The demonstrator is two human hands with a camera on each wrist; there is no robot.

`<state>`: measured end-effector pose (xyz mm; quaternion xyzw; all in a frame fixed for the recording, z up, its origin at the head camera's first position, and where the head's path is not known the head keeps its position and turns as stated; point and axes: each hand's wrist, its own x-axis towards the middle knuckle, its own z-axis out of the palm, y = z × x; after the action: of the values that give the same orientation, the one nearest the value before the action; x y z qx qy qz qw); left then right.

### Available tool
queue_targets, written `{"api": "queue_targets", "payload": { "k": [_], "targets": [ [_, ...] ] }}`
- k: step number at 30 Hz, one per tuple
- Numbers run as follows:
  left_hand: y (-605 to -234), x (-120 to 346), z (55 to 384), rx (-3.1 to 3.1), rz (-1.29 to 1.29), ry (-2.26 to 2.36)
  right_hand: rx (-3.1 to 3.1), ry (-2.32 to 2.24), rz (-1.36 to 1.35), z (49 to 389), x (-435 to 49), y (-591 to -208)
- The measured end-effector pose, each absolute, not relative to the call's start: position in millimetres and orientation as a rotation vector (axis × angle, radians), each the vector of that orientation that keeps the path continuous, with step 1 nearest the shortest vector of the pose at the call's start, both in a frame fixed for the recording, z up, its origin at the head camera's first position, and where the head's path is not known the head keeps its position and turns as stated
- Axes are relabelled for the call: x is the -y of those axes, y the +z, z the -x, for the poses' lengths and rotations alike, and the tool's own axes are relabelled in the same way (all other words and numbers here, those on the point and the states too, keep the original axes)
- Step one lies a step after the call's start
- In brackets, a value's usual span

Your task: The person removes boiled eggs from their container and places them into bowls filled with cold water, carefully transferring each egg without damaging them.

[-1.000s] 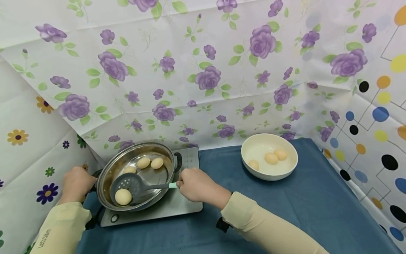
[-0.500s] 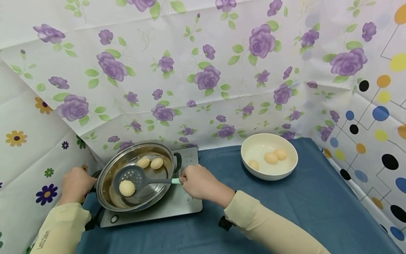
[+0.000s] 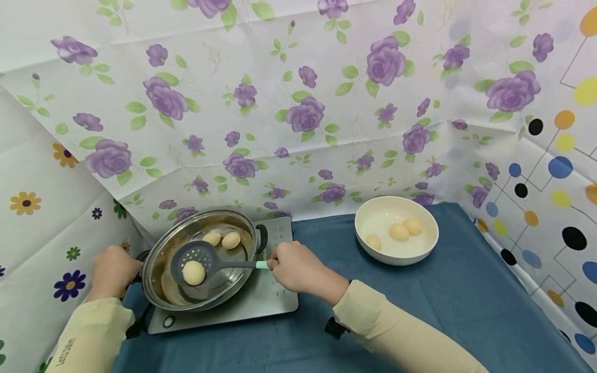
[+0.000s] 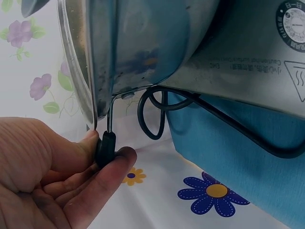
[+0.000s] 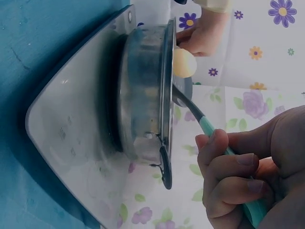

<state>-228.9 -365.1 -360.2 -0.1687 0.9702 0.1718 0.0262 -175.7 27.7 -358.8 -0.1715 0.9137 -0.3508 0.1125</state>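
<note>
My right hand (image 3: 298, 267) grips the mint-green handle of a grey skimmer (image 3: 228, 264). One pale egg (image 3: 193, 273) rests in the skimmer's perforated bowl, above the rim of a steel pot (image 3: 160, 295), as the right wrist view shows from the side. My left hand (image 4: 57, 167) pinches the pot's black left handle (image 4: 106, 148) between thumb and fingers. Two more eggs, one of them this egg (image 3: 230, 240), lie at the far side of the pot. The skimmer hides part of the pot's inside.
The pot stands on a flat induction cooker (image 3: 275, 305) with a black cord (image 4: 228, 126) at its left. A cream bowl (image 3: 396, 254) holding three eggs stands at the back right on the blue tablecloth (image 3: 326, 321). Patterned sheets (image 3: 280, 124) enclose the back and sides.
My right hand has moved slightly right and away from me, raising the skimmer and its egg. An egg seen in the pot earlier is now hidden behind the skimmer. My left hand stays put.
</note>
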Motion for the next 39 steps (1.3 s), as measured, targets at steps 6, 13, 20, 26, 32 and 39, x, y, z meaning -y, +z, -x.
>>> {"api": "queue_targets", "payload": {
  "k": [6,13,20,26,32,39],
  "targets": [
    [-362,365,226,-3.007,0.507,0.548,-2.684,-1.056,0.470,179,-36,-360],
    [-361,366,226,-3.004,0.525,0.545,-2.709,-1.073,0.452,182,-52,-353],
    [-361,366,225,-3.002,0.536,0.541,-2.749,-1.086,0.421,184,-72,-344],
    [-360,367,224,-2.988,0.539,0.561,-2.784,-1.094,0.385,182,-90,-337],
    [-360,368,223,-2.992,0.530,0.559,-2.796,-1.104,0.331,180,-102,-335],
    [-362,369,222,-2.998,0.542,0.551,-2.800,-1.119,0.291,180,-119,-332]
  ]
}}
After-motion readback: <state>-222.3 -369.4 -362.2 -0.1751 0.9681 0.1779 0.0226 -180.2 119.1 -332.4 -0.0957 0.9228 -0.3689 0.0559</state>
